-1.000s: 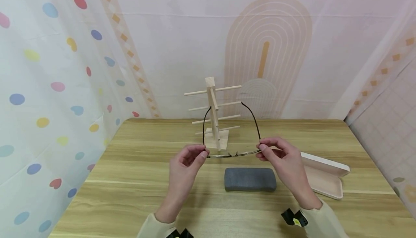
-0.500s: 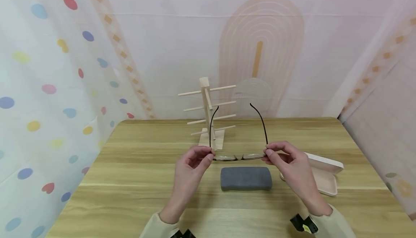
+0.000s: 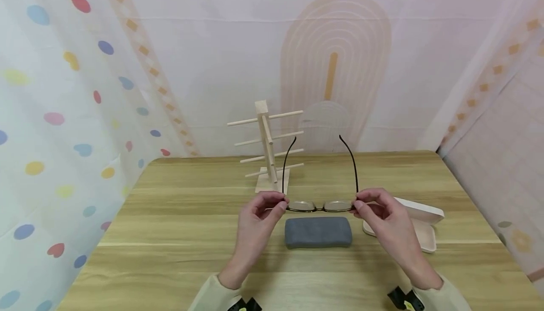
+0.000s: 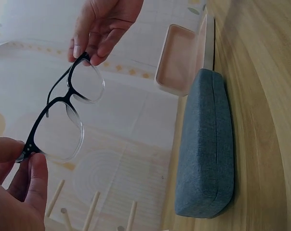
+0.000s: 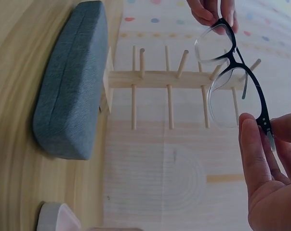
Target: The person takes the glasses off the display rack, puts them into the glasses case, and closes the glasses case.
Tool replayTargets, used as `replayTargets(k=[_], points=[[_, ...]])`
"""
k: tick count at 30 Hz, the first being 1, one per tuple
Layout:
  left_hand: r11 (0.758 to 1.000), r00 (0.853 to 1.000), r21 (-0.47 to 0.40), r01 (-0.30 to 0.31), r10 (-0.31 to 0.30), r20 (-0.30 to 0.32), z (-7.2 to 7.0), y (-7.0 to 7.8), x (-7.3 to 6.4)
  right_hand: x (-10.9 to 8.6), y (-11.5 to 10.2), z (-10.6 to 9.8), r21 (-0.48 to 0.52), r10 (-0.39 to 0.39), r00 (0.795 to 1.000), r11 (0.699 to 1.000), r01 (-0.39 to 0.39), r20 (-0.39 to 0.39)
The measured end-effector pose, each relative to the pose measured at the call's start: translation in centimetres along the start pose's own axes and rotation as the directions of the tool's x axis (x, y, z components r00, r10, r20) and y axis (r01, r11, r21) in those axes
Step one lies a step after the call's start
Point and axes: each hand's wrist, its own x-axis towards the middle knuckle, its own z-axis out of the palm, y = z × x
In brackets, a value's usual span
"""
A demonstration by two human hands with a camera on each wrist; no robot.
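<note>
A pair of eyeglasses (image 3: 318, 209) with a black upper frame and clear lower rims is held up over the table, its temples unfolded and pointing away. My left hand (image 3: 257, 233) pinches the left hinge corner between thumb and fingers. At the opposite corner, my right hand (image 3: 388, 228) pinches the frame the same way. Under the glasses lies a closed blue-grey glasses case (image 3: 318, 232), its fabric texture plain in the left wrist view. Partly behind my right hand rests an open white glasses case (image 3: 425, 235) with a pale pink inside.
A wooden display stand (image 3: 266, 146) with several crosswise pegs stands farther back on the wooden table (image 3: 191, 235), left of centre. Behind the table hangs a patterned curtain (image 3: 204, 65), with coloured dots on its left side.
Both hands have carried the glasses to the right relative to the stand, and the front has tipped so the lenses show more. The head view has shifted slightly. Both cases stay put.
</note>
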Motion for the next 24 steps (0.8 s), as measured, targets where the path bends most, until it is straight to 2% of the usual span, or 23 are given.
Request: replayTargets(k=[7,12,17,24], points=[[0.998,0.999,-0.045,0.038,-0.038,-0.001,0.6,-0.2,0.0,-0.5,0.3,-0.1,0.001,-0.045,0.999,0.999,0.045,-0.017],[0.997,0.998,-0.046,0.056,-0.056,-0.001,0.9,-0.4,-0.1,-0.8,0.5,-0.1,0.036,-0.008,1.000,0.999,0.009,-0.010],[0.998,0.999,-0.031,0.052,-0.052,-0.001,1.1,-0.7,-0.3,-1.1,0.6,-0.1,0.038,0.012,1.000,0.999,-0.012,-0.001],[0.999,0.999,-0.025,0.036,-0.036,0.001,1.2,-1.0,-0.4,-1.2,1.0,-0.2,0.004,-0.046,0.999,0.999,0.046,0.016]])
